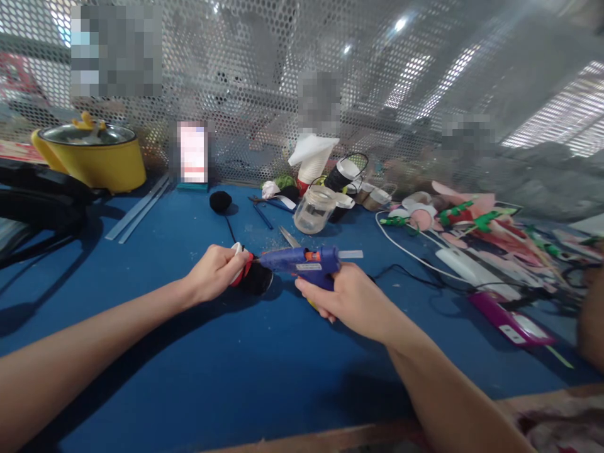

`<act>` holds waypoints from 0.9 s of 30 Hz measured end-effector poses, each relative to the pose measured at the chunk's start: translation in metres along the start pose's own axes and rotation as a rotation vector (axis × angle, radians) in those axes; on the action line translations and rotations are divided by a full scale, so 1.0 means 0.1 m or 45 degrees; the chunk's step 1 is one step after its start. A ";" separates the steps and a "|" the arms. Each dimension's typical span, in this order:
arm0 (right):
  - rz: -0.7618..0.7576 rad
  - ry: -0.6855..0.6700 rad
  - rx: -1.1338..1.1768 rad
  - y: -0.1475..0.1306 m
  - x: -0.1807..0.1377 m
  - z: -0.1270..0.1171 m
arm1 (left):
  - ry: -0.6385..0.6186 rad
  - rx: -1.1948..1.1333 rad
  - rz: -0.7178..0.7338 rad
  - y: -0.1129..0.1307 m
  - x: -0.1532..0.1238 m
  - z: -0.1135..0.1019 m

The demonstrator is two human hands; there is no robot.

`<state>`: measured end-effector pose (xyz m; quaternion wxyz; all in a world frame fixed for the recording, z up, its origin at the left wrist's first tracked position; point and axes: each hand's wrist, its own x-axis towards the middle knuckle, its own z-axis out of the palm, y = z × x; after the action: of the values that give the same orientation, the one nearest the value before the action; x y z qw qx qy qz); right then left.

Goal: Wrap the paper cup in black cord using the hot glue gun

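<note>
My right hand (pixel 346 296) is wrapped round the grip of a blue glue gun (pixel 302 261) whose nozzle points left. The nozzle tip meets a small craft piece (pixel 252 277), black and fuzzy with red and white parts. My left hand (pixel 214 272) is closed on that piece and holds it just above the blue table (pixel 226 371). A glue stick (pixel 350 254) pokes out of the back of the gun.
A clear glass jar (pixel 315 209), scissors (pixel 289 236), a black pompom (pixel 220 201) and paper cups (pixel 311 165) lie beyond my hands. Pink and green craft pieces (pixel 472 220) and white cables (pixel 415 255) crowd the right. A yellow pot (pixel 92 154) stands far left before a perforated metal screen (pixel 236 94).
</note>
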<state>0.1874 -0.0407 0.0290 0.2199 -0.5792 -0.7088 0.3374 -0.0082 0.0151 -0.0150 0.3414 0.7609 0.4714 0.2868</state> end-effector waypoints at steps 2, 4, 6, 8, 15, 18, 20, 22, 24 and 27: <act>0.006 -0.001 0.009 0.00 0.02 0.00 | 0.007 0.011 -0.006 0.00 0.00 0.00; 0.018 -0.006 0.014 0.00 0.03 0.00 | 0.001 0.018 0.003 0.00 0.00 0.00; 0.039 -0.015 0.016 -0.01 0.02 -0.01 | -0.012 0.024 0.023 -0.01 0.00 0.00; 0.048 -0.026 0.013 -0.01 0.02 -0.02 | -0.021 0.032 0.047 -0.01 0.00 0.00; 0.031 -0.045 0.005 0.02 0.01 -0.03 | -0.021 0.064 0.079 -0.01 -0.01 0.00; 0.040 -0.061 0.018 0.02 0.01 -0.03 | -0.020 0.066 0.088 -0.02 -0.01 0.00; 0.051 -0.065 0.020 0.00 0.01 -0.04 | -0.019 0.071 0.090 -0.02 -0.01 0.00; 0.059 -0.065 0.022 0.00 0.01 -0.04 | -0.021 0.081 0.103 -0.02 -0.01 -0.01; 0.059 -0.062 0.030 -0.01 0.00 -0.05 | -0.022 0.092 0.120 -0.02 -0.01 -0.01; 0.066 -0.060 0.038 -0.01 0.00 -0.05 | -0.019 0.095 0.140 -0.02 -0.01 0.00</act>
<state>0.1902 -0.0402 0.0333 0.2030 -0.5859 -0.6934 0.3671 -0.0099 0.0153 -0.0165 0.3000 0.7999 0.4369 0.2816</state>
